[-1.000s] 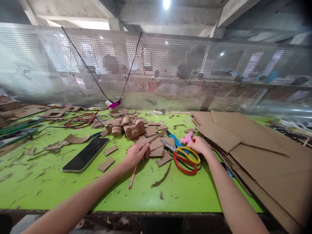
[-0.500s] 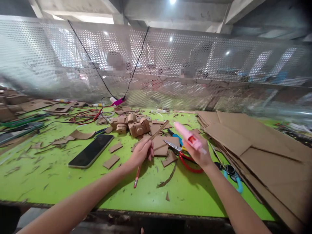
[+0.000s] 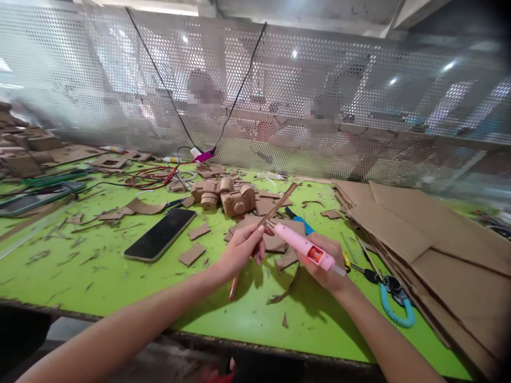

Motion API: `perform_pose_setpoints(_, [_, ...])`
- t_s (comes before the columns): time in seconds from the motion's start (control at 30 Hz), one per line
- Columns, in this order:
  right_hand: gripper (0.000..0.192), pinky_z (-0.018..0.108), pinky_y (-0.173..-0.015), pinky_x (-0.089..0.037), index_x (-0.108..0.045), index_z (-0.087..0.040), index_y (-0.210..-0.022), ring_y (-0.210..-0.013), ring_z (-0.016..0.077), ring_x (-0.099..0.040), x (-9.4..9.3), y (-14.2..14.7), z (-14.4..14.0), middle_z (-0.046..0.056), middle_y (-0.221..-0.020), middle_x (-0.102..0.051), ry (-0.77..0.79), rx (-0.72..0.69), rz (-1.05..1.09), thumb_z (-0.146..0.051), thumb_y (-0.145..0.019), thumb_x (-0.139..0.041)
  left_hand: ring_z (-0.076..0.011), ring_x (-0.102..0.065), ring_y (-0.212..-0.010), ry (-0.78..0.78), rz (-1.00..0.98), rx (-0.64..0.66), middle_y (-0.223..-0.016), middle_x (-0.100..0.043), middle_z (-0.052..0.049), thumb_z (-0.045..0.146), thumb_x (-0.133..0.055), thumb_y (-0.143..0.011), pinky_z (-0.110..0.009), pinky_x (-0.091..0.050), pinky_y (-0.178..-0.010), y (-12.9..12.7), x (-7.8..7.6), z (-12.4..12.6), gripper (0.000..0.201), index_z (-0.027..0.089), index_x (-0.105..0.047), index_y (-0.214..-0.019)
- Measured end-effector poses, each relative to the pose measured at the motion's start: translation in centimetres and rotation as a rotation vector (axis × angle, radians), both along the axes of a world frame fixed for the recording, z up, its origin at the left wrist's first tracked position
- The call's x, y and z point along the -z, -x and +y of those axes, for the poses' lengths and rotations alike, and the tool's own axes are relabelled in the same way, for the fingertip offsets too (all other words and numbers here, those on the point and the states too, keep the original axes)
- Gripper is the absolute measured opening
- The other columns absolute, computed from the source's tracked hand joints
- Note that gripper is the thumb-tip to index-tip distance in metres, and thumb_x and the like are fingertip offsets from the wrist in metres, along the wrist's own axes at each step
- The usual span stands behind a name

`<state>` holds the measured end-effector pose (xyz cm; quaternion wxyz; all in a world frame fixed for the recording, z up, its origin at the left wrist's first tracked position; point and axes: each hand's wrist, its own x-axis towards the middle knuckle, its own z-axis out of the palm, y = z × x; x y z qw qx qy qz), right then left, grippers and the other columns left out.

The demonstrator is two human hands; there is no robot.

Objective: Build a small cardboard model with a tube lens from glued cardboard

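Note:
A narrow cardboard strip [image 3: 282, 204] is pinched in my left hand [image 3: 244, 246], slanting up and away to the right. My right hand [image 3: 325, 260] is wrapped round a pink hot glue gun [image 3: 297, 242]. The gun's nozzle points left and sits at the strip close to my left fingertips; whether it touches cannot be made out. Below my left hand a pencil [image 3: 233, 288] shows its end. Beneath the gun lie cardboard pieces [image 3: 275, 243], and a blue-handled tool [image 3: 300, 219] shows partly behind it. Scissors seen earlier are hidden by my right hand.
Cardboard model cameras [image 3: 238, 201] stand ahead, with a phone [image 3: 160, 234] to the left. Stacked cardboard sheets [image 3: 447, 255] fill the right side. Keys with a turquoise coil [image 3: 399, 314] lie near them. Cables [image 3: 154, 175] and scraps cover the green table [image 3: 151, 298]; a perforated screen [image 3: 247, 106] stands behind.
My right hand has brought the glue gun down and left, so its nozzle is now at the strip by my left fingers. The view has shifted slightly. My left hand still holds the strip.

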<state>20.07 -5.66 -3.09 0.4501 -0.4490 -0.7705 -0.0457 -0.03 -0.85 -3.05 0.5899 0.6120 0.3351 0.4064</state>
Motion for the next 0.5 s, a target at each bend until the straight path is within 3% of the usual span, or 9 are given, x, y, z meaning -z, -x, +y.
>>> perform_pose_setpoints(0.33, [0.026,0.025,-0.046,-0.031,-0.045,-0.021,-0.057,-0.047,0.0113,-0.041,-0.09,-0.23,0.01,-0.002,-0.054,-0.05,-0.031,0.07,-0.017,-0.022,-0.08,-0.056,-0.0082,-0.048,-0.039,0.001,-0.005,0.022,-0.047,-0.054,0.004,0.05,-0.05,-0.083,-0.019,-0.034,-0.042,0.05,-0.09,-0.07,0.038,0.014,-0.058,-0.087])
perform_pose_setpoints(0.5, [0.025,0.026,-0.046,-0.028,-0.051,-0.02,-0.06,-0.047,0.0118,-0.04,-0.24,-0.71,0.14,-0.001,-0.052,-0.049,-0.154,0.105,-0.132,-0.025,-0.084,-0.053,-0.0077,-0.046,-0.038,0.039,-0.056,0.065,-0.044,-0.052,0.005,0.049,-0.051,-0.083,-0.019,-0.034,-0.042,0.11,0.11,-0.02,0.036,0.014,-0.057,-0.081])
